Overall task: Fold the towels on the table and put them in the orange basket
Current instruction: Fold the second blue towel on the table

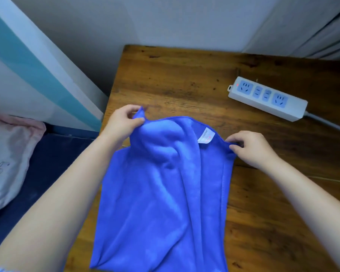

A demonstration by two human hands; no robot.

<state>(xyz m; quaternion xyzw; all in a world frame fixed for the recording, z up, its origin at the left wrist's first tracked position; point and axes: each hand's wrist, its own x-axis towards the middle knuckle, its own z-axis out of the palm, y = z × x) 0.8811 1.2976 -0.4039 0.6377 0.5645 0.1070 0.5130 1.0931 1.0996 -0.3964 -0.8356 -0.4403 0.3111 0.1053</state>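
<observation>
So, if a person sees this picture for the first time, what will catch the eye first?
First the bright blue towel, hanging in folds over the middle of the wooden table. The left hand and the right hand each pinch one top corner of it. Then the white power strip, lying on the table at the far right.

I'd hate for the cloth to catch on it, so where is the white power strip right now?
In the head view the white power strip lies on the far right part of the wooden table, beyond the right hand and apart from the blue towel.
</observation>
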